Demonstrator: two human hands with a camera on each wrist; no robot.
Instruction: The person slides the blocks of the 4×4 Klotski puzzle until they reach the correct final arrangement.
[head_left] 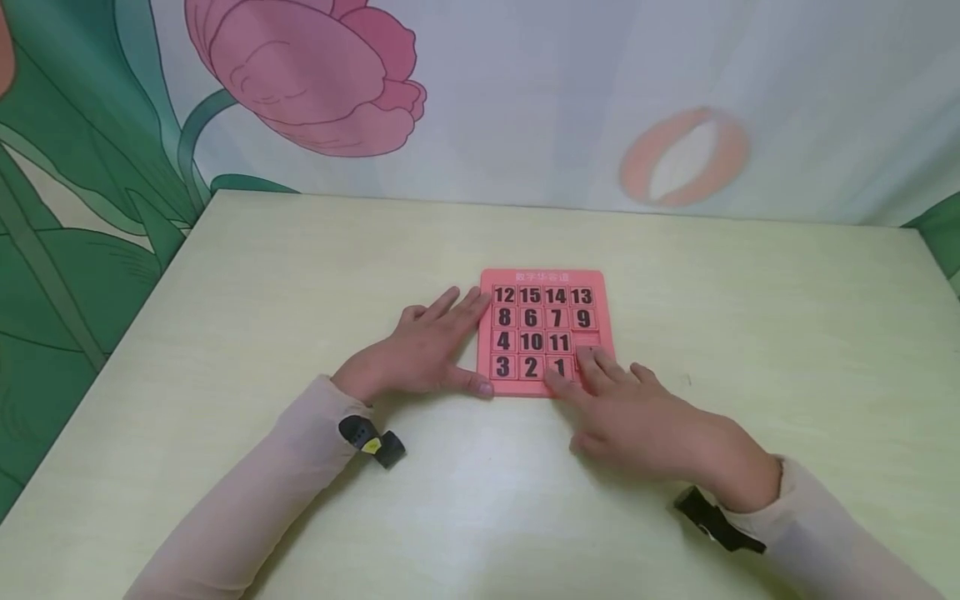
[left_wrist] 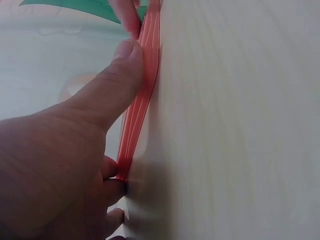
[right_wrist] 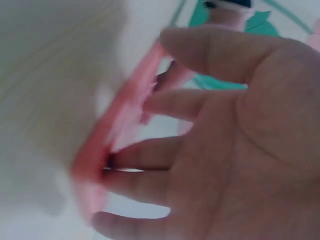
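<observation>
A pink sliding number puzzle [head_left: 542,276] lies flat on the table, its tiles bearing black numbers. The row farthest from me reads 12, 15, 14, 13. Below the 9, part of a vacant slot shows; fingers hide the near right corner. My left hand [head_left: 427,346] rests against the puzzle's left side, fingers extended, thumb at the near left corner. In the left wrist view that thumb [left_wrist: 117,75] touches the pink edge. The right hand [head_left: 637,417] reaches over the near right corner with fairly straight fingers. Its index fingertip touches the 1 tile [head_left: 559,367].
The pale wooden table [head_left: 360,250] extends around the puzzle on every side. Behind it hangs a white curtain [head_left: 525,100] printed with pink flowers and green leaves. Black straps [head_left: 720,521] with small devices sit on both sleeved wrists.
</observation>
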